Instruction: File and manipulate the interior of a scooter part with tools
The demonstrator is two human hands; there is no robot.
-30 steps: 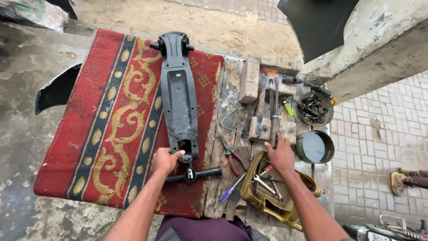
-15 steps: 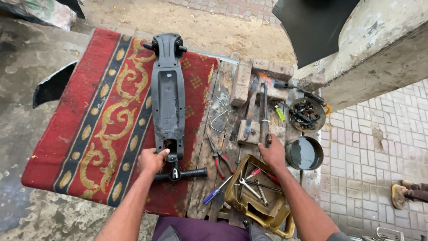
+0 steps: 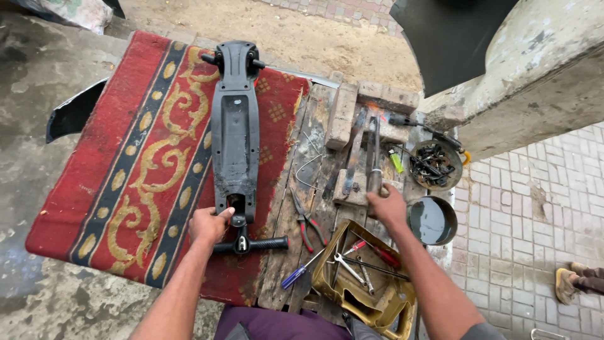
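Observation:
A black scooter deck [image 3: 234, 126] lies upside down along a red patterned rug [image 3: 126, 170]. Its short handlebar [image 3: 251, 244] lies crosswise at the near end. My left hand [image 3: 209, 225] is curled against the deck's near end, thumb on its edge. Farther right, my right hand [image 3: 387, 204] closes over the near end of a long metal tool [image 3: 375, 154]. That tool lies on a wooden block beside a second long tool [image 3: 354, 151].
Red-handled pliers [image 3: 306, 221] and a blue screwdriver [image 3: 301, 272] lie on the plank table. A cut-open yellow can [image 3: 330, 286] holds wrenches. A dark round tin [image 3: 431, 220], a bowl of bolts [image 3: 434, 165], bricks [image 3: 343, 113] and a concrete ledge [image 3: 535, 82] surround them. Another person's foot [image 3: 576, 280] rests on the paving.
My right hand has moved forward from over the yellow can to the long tool on the block. My left hand has stayed at the scooter's near end.

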